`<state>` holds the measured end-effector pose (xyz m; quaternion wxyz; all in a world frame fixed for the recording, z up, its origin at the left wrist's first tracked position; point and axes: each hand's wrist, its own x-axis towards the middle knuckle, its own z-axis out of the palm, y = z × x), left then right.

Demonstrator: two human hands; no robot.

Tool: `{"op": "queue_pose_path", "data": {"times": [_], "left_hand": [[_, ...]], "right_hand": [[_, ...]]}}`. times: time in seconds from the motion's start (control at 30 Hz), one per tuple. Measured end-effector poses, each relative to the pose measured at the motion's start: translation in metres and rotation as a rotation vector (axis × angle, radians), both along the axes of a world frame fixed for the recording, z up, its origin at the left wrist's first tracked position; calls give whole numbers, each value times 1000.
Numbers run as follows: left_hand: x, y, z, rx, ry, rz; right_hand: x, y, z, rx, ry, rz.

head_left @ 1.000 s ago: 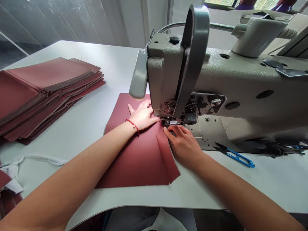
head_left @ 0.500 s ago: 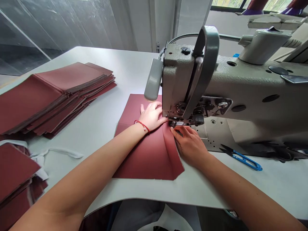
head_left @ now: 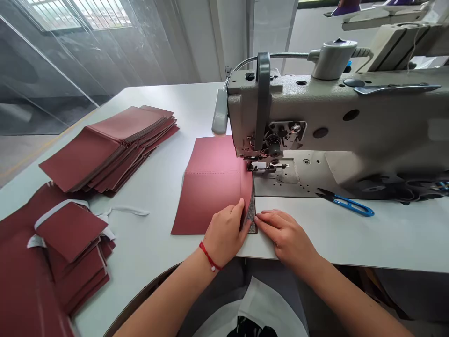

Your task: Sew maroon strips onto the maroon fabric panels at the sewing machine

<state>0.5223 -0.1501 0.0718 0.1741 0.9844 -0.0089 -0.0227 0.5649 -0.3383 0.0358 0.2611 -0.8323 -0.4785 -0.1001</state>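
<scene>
A maroon leather panel (head_left: 210, 199) lies flat on the white table, its right edge under the presser foot (head_left: 259, 167) of the sewing machine (head_left: 326, 110). A stitched line crosses it. My left hand (head_left: 226, 231), with a red string bracelet at the wrist, pinches the panel's near right edge and lifts it slightly. Beneath that edge shows a grey textured underside or lower layer (head_left: 251, 217). My right hand (head_left: 286, 236) has its fingers pressed together, thumb and fingertips at the right edge of that grey layer.
Blue thread snips (head_left: 351, 205) lie right of the hands. Stacked maroon leather panels (head_left: 105, 145) rest at the back left. Nearer, smaller maroon pieces (head_left: 75, 234) with white strips (head_left: 129, 210) are piled. The machine's grey lamp or guard (head_left: 220, 112) hangs left of its head.
Both hands have moved from beside the presser foot toward the near edge of the panel. My left hand now pinches the near right edge, and the grey layer shows. The view has shifted.
</scene>
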Motion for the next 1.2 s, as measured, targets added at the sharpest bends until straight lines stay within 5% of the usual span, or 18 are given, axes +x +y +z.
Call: {"op": "queue_pose_path", "data": {"times": [0.23, 0.67, 0.77, 0.93, 1.2], "left_hand": [[-6, -9, -7, -65, -18, 138], [-10, -16, -12, 17, -123, 142], [-16, -14, -17, 24, -328, 40], [-20, -6, -17, 205, -689, -333], [-17, 5, -16, 195, -683, -488]], "right_hand": [[1, 0, -1, 72, 29, -10], [-6, -6, -3, 98, -37, 79], [-5, -5, -3, 76, -77, 94], [-3, -4, 0, 56, -58, 146], [7, -8, 5, 29, -17, 245]]}}
